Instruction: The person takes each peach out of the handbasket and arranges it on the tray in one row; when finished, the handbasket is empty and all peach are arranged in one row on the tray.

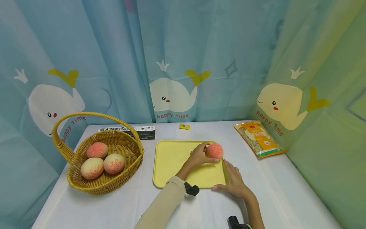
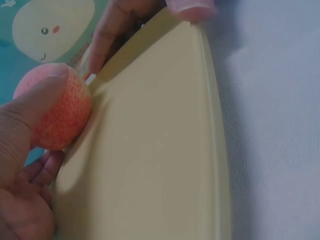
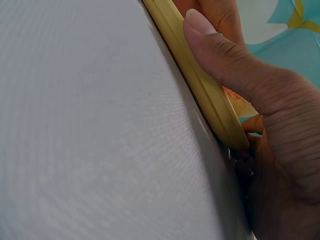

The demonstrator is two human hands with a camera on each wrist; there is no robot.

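Note:
A pink-red peach [image 1: 215,151] is held in my left hand [image 1: 198,155] over the far right corner of the yellow tray [image 1: 174,159]. In the left wrist view the thumb lies across the peach [image 2: 70,117], with fingers partly hidden behind it. My right hand [image 1: 235,182] grips the tray's near right corner. Its thumb [image 3: 220,52] presses on the rim in the right wrist view, and the other fingers reach round the right side, partly hidden.
To the left stands a wicker basket [image 1: 104,189] with a tall handle, holding three peaches. Behind it lies a black and white box [image 1: 147,133]. A small yellow packet [image 1: 184,127] sits behind the tray. At the back right is an orange food bag [image 1: 258,138]. Curtains enclose the table.

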